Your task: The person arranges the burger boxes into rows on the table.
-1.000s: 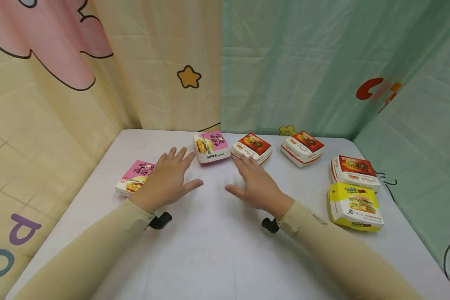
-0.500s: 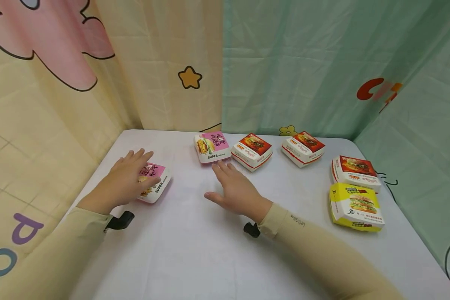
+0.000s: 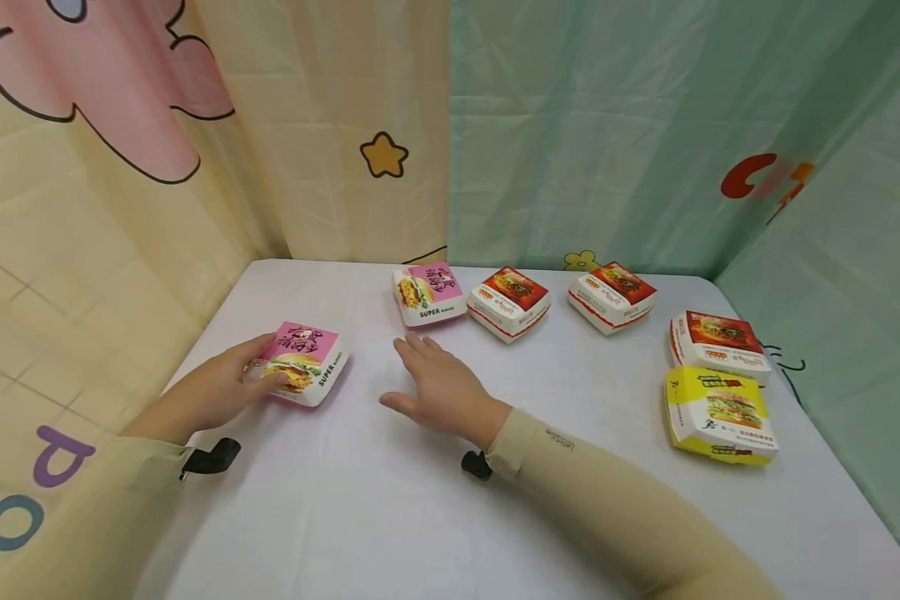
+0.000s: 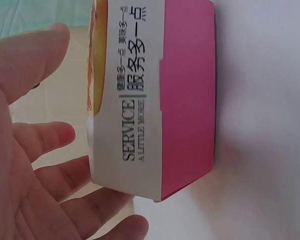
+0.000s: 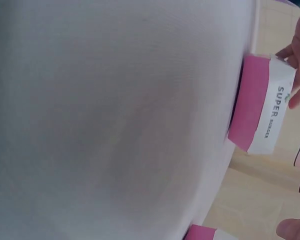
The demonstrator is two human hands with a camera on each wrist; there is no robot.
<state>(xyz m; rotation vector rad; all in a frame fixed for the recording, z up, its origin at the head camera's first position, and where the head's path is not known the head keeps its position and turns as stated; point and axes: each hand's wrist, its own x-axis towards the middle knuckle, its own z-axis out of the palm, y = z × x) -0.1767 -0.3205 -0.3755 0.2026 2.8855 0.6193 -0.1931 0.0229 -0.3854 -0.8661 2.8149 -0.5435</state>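
On the left of the table, a pink and white burger box (image 3: 303,365) lies flat with its printed lid up. My left hand (image 3: 221,385) is at its left side, thumb toward the near edge and fingers toward the far edge. In the left wrist view, the thumb (image 4: 37,57) stands apart from the box's white side (image 4: 127,150), and some fingertips pass behind its corner; whether they touch it I cannot tell. My right hand (image 3: 446,392) hovers over the table's middle with fingers extended, holding nothing. A second pink burger box (image 3: 429,293) sits beyond it.
Two red and white burger boxes, one (image 3: 508,304) near the middle and one (image 3: 612,297) farther right, stand along the back. At the right, a third red box (image 3: 720,343) sits behind a yellow one (image 3: 720,415). Printed curtains (image 3: 330,200) enclose the white table (image 3: 390,517).
My left hand has moved left and lowered from above the left pink box to its left side. My right hand has shifted left, away from the red box. The boxes stay in place.
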